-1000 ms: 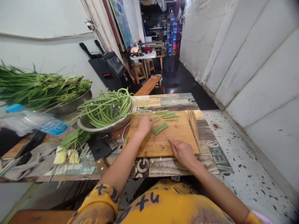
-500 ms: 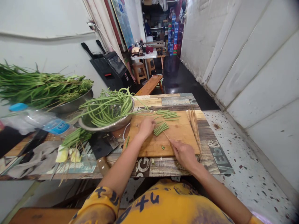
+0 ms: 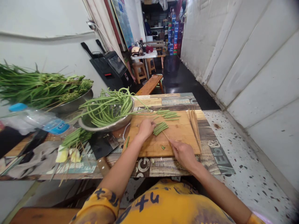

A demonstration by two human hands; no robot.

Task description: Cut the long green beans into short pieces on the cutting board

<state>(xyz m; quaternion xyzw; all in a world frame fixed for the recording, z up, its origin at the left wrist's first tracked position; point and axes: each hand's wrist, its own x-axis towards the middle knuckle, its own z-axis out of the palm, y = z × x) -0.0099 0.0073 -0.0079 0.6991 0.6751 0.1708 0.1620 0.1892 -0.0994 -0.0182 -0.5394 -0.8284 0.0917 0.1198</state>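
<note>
My right hand (image 3: 184,152) grips a thin bamboo skewer (image 3: 166,135), its far end at a row of cut long bean pieces (image 3: 160,128). The pieces lie side by side on the wooden cutting board (image 3: 144,149). At the left end of that row, my left hand (image 3: 146,128) is closed with its fingertips on the pieces; the exact hold is partly hidden. More cut bean pieces (image 3: 170,114) lie near the board's far edge. Several loose skewers (image 3: 194,129) rest along its right side. A short bean scrap (image 3: 163,147) sits between my hands.
Left of the board stands a metal bowl (image 3: 105,127) of whole long beans (image 3: 112,107). A cleaver (image 3: 104,146) lies before it, beside skewered bean bundles (image 3: 77,137). Farther left are a plastic bottle (image 3: 44,119), a grey cloth (image 3: 35,158) and a heap of leafy greens (image 3: 44,87).
The row of bean pieces has shifted very slightly left, toward my left hand, and the skewer's end with it. My hands have hardly moved.
</note>
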